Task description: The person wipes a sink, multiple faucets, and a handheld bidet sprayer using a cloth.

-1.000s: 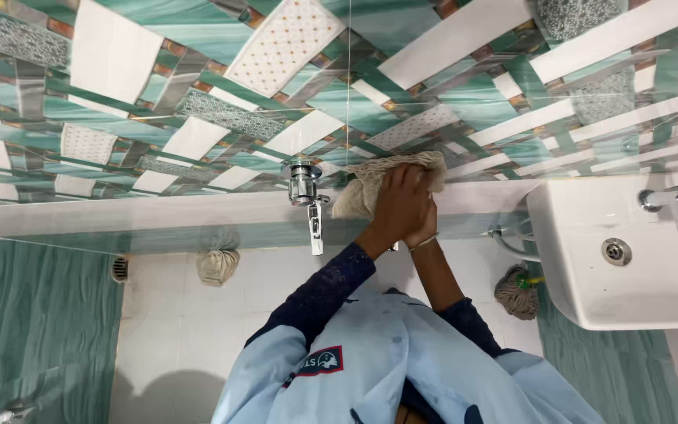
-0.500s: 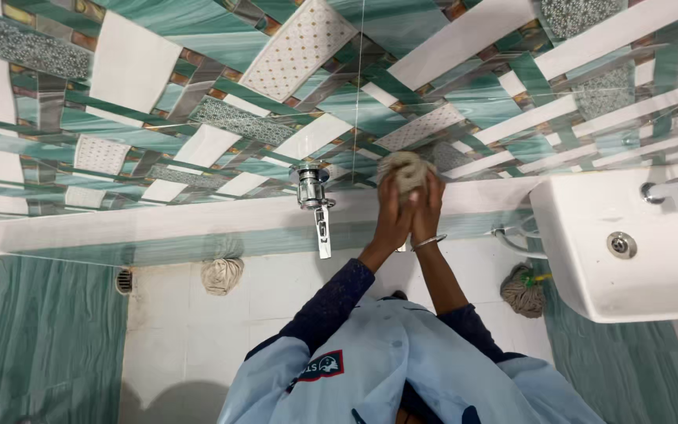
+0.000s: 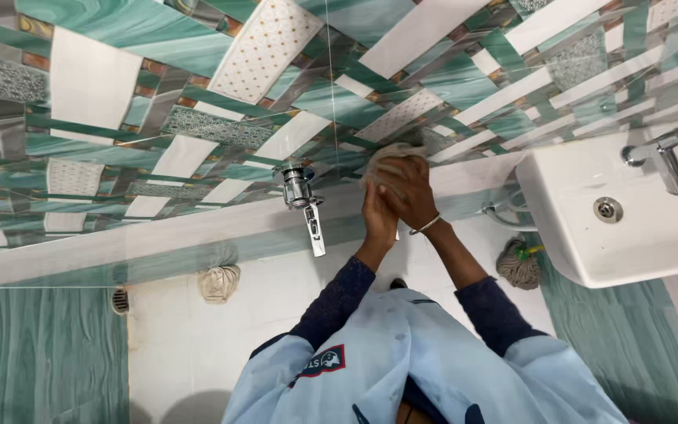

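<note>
The cloth (image 3: 390, 157), a beige rag, is being pressed against the patterned tile wall (image 3: 158, 94), just at 3 o'clock of the chrome tap (image 3: 301, 192) that juts from the wall. Both hands are working together on it: the right hand (image 3: 411, 192) is lying over the rag, fingers curled onto it, a thin bangle (image 3: 427, 226) circling its wrist, and the left hand (image 3: 378, 216) is closing in just below, at 7 o'clock of the right, touching it and seeming to grip the rag's lower edge, though that part is hidden. The step in hand looks like wiping or bunching the rag against the tiles above the white ledge (image 3: 158, 235). A next move would call for firm pressure on the rag and care to be keeping knuckles off the tap's handle. Further out, a white basin (image 3: 629, 235) with its own faucet (image 3: 665, 157) is sitting at 3 o'clock of the hands, well apart. On the floor, a mop head (image 3: 518, 265) is lying at 4 o'clock, a bundled rag (image 3: 219, 281) at 8 o'clock, and a drain grate (image 3: 120, 299) beyond it.
</note>
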